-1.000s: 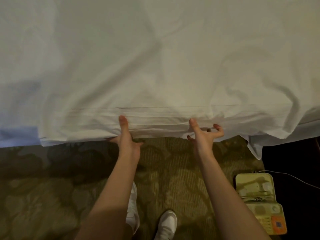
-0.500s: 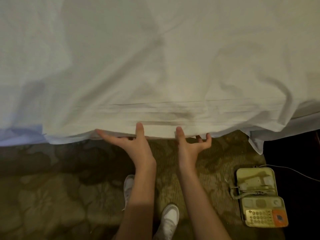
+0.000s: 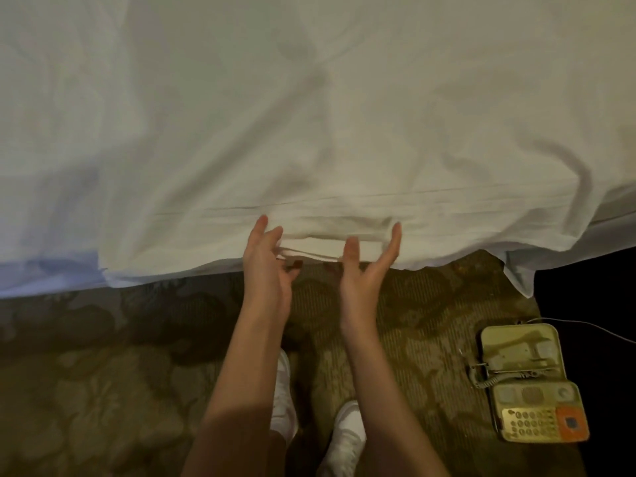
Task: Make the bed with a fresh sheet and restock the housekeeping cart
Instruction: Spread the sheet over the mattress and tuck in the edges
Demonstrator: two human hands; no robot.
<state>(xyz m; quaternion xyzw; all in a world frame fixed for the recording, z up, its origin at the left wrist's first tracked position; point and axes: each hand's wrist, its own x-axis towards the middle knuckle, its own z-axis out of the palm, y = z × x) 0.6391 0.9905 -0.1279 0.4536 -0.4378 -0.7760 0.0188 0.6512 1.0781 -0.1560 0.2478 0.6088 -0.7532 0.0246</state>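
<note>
A white sheet (image 3: pixel 309 115) covers the bed and fills the upper half of the view, its hemmed edge hanging over the near side above the carpet. My left hand (image 3: pixel 266 266) is at that hanging edge, palm turned inward, fingers apart, fingertips against the cloth. My right hand (image 3: pixel 370 270) is beside it to the right, palm up, thumb and fingers spread, touching the same hem. Neither hand is closed around the fabric. The housekeeping cart is not in view.
A patterned brown carpet (image 3: pixel 120 373) lies below the bed edge. A beige desk telephone (image 3: pixel 530 383) with a coiled cord sits on the floor at the right. My white shoes (image 3: pixel 347 438) stand close to the bed. A sheet corner (image 3: pixel 519 273) hangs at right.
Both hands rose higher against the hanging hem and turned more upright. The left thumb, spread out to the left before, has drawn in. The view shifted slightly.
</note>
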